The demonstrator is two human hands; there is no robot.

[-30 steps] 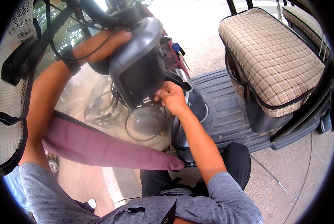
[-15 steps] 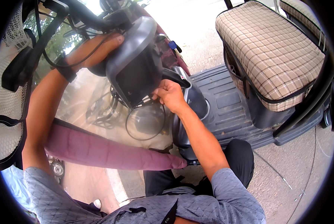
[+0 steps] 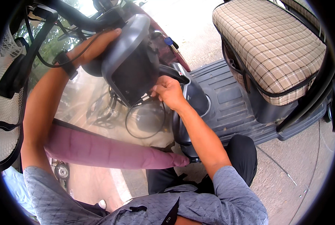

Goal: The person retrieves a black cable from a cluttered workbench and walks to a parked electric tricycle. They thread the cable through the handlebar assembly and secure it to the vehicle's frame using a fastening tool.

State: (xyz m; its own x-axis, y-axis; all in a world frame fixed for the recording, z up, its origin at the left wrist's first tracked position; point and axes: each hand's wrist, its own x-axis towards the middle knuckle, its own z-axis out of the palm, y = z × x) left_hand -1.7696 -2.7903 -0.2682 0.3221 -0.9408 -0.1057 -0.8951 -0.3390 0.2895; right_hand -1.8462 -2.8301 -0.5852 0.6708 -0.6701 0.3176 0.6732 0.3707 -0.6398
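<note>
A dark grey plastic housing sits tilted below the handlebar of a three-wheeled vehicle. My left hand reaches behind a hanging black cable and is closed on the housing's upper left side, thumb over its edge; the other fingers are hidden. At the housing's lower right corner my right hand is closed in a pinch, fingertips near its bottom edge. A thin black cable hangs in a loop with both ends running up to these fingertips, and appears pinched there.
Behind the housing is a clear windshield, edged below by a padded purple strip. A plaid seat stands right, above a ribbed dark footboard. Keys hang past the housing. A loose cable lies on the ground.
The housing and both hands have shifted slightly left and up in the picture, along with small view movement. Both hands keep their places on the housing and at its lower corner.
</note>
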